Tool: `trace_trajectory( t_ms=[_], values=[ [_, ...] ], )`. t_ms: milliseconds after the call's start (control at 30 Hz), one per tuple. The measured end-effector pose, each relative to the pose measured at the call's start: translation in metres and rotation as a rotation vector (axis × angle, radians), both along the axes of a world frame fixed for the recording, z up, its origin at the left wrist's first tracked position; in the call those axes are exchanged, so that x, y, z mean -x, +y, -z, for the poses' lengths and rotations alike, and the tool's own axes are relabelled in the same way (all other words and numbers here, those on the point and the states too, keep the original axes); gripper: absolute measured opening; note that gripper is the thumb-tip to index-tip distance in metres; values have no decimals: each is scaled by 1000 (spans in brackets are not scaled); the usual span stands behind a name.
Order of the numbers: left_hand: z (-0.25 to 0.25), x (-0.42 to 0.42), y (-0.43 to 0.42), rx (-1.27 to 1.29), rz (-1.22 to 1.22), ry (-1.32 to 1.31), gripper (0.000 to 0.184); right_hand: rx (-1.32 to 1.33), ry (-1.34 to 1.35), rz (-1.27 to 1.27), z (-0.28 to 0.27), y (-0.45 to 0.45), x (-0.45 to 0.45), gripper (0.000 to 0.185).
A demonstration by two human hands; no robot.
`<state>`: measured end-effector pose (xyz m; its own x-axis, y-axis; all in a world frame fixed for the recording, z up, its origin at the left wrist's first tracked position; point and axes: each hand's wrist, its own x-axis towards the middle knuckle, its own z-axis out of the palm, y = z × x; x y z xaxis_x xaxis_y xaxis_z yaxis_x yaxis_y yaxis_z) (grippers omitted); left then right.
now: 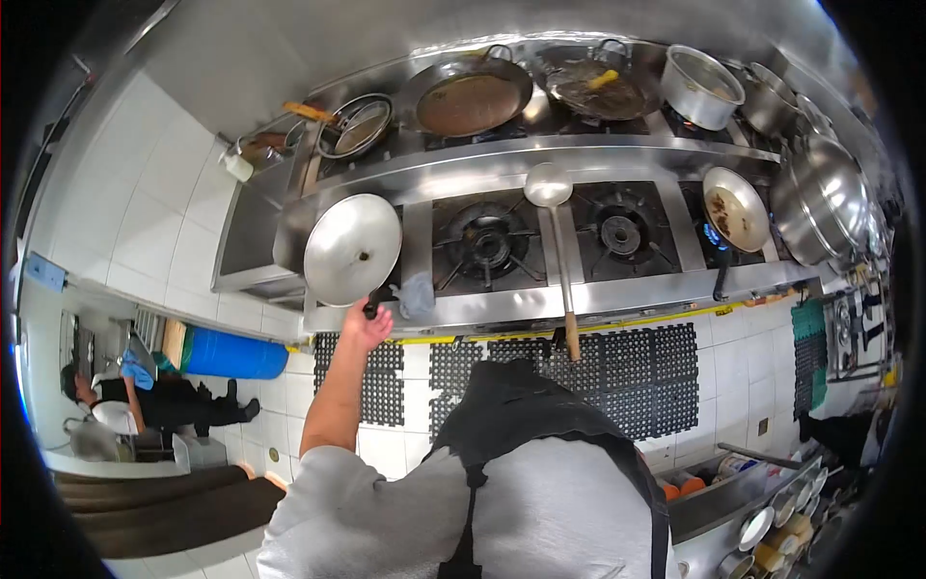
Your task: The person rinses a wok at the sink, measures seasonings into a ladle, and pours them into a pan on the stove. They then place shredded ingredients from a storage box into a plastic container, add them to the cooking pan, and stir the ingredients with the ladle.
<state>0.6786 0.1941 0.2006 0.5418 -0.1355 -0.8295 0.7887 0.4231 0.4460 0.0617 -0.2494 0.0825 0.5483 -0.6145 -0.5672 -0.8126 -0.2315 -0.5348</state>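
Observation:
At the stove's left front, a frying pan (353, 249) with a pale metal inside and a small dark spot sits over a burner. Its black handle (372, 307) points toward me. My left hand (367, 328) is at the end of that handle, palm turned up and fingers apart, not wrapped round it. A crumpled grey cloth (417, 294) lies just right of the handle on the stove edge. My right hand is out of view. A long ladle (548, 185) with a wooden grip rests across the stove between two bare burners, its grip overhanging the front.
A second pan (738, 214) with brown bits stands over a blue flame at right, beside large steel bowls (820, 198). Woks (469, 101) and pots (702, 89) line the back. Black mats (637, 386) cover floor tiles. Another person (164, 400) stands far left near a blue barrel (231, 352).

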Motion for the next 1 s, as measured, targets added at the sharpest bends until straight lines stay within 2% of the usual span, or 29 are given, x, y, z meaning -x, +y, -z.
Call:
trace_trajectory(
  t_ms=[67,167,267,400,433,533,567,733,800,833,867,900,1000],
  values=[
    [-9,5,-12,54,-26,7,36,-417,-91,557,11,-8,3,21],
    [-5,5,-20,166,-115,19,37,-521,-103,781,13,-11,9,20],
    [4,-6,-17,377,-284,106,40,-528,-89,847,6,-11,10,19],
    [32,-17,-11,549,-216,54,45,-527,-75,936,-3,3,6,18],
    [15,-15,-23,510,-248,93,43,-522,-70,955,-6,10,5,18],
    [32,-19,-13,752,-106,173,36,-527,-45,1014,-5,31,5,17],
    [40,-22,-10,789,-51,165,28,-531,-36,1028,-2,39,3,17],
    [21,-10,-12,709,-114,288,20,-560,17,1000,-2,102,-19,15],
    [19,-12,-1,679,-125,256,19,-532,-11,904,34,116,-22,14],
    [-3,-10,-6,606,-140,304,11,-517,-37,846,57,112,-27,14],
    [0,-8,0,676,-101,289,9,-503,-61,787,79,109,-30,13],
    [4,-1,12,741,-63,275,7,-615,-152,765,101,106,-17,13],
    [0,8,36,813,5,352,12,-509,-99,813,63,127,-62,14]
  ],
)
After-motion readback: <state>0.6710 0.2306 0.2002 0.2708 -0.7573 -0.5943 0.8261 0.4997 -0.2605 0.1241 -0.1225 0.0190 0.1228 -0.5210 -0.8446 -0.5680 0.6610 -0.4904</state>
